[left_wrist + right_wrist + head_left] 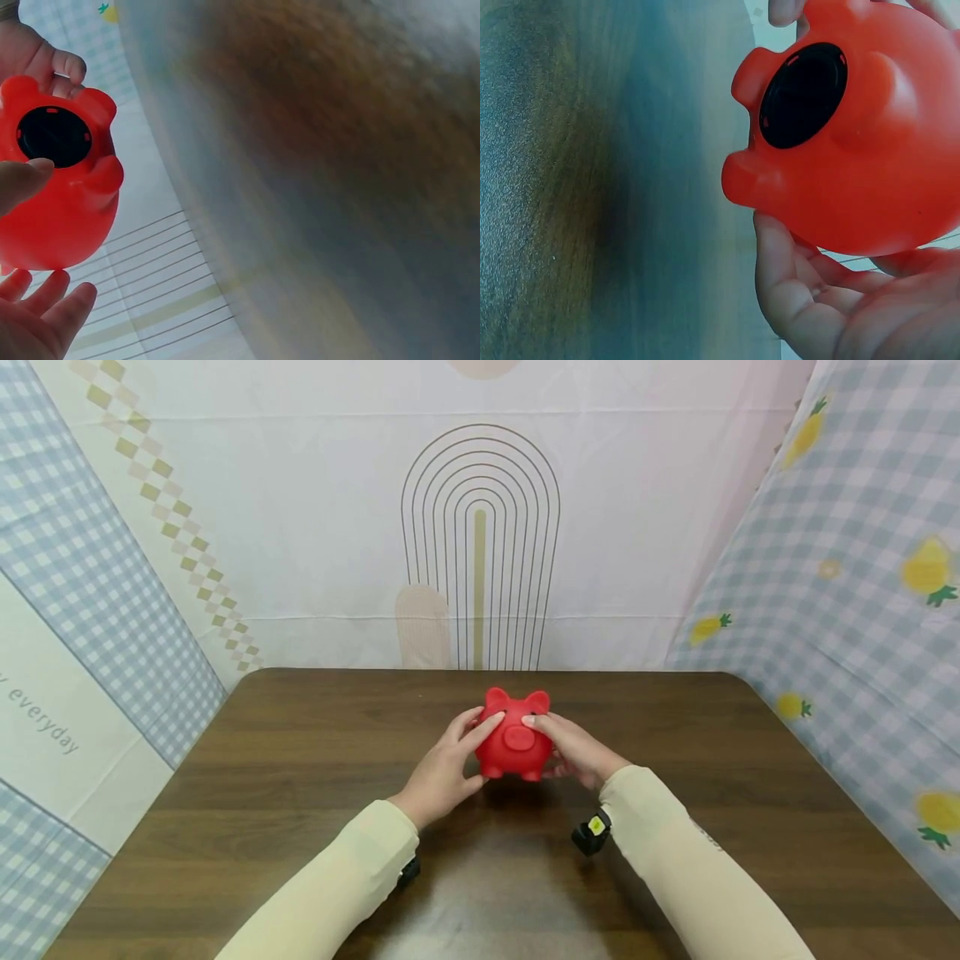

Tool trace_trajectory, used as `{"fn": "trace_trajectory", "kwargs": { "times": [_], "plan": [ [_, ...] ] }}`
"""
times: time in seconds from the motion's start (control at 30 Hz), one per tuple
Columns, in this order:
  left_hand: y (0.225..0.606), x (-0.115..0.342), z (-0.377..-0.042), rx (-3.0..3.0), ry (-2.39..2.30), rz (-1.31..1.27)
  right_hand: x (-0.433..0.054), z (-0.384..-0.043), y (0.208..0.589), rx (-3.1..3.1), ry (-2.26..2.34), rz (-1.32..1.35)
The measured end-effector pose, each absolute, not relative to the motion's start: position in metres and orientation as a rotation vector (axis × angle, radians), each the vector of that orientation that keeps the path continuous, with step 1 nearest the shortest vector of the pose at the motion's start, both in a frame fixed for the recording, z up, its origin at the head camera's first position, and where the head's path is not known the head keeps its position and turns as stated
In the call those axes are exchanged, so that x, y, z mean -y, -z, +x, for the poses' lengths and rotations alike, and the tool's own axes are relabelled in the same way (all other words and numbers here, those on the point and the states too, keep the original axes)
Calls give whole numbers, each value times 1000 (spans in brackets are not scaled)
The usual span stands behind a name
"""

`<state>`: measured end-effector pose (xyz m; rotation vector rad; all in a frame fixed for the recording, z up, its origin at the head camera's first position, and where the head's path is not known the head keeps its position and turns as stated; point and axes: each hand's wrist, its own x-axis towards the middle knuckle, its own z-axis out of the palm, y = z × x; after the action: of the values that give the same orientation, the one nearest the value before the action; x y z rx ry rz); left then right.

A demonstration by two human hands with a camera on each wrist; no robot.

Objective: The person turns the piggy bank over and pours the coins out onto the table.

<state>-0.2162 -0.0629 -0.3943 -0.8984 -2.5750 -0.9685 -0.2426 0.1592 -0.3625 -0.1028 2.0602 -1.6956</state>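
A red piggy bank [516, 758] faces me at the middle of the table, upright between my two hands. In the head view my left hand [444, 768] grips its left side, fingertips near the eye and thumb low by a foot. On the opposite side my right hand [579, 750] holds it, with a fingertip on the face beside the snout. Both wrist views show the bank's underside, with stubby feet around a round black plug [804, 95]. In the right wrist view the feet stand off the tabletop.
The dark wooden table [300, 760] reaches back to a white patterned cloth [315, 510]. Blue checked cloth [862, 610] with pineapples hangs on the right, and more checked cloth on the left. Each wrist carries a small black camera [592, 833].
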Motion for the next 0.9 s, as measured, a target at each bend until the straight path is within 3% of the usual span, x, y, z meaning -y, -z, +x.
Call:
{"fn": "trace_trajectory", "kwargs": {
  "times": [0.9],
  "plan": [
    [382,64,-212,2717,1041,-969,-169,-241,363,-1980,1577,-152]
  ]
}}
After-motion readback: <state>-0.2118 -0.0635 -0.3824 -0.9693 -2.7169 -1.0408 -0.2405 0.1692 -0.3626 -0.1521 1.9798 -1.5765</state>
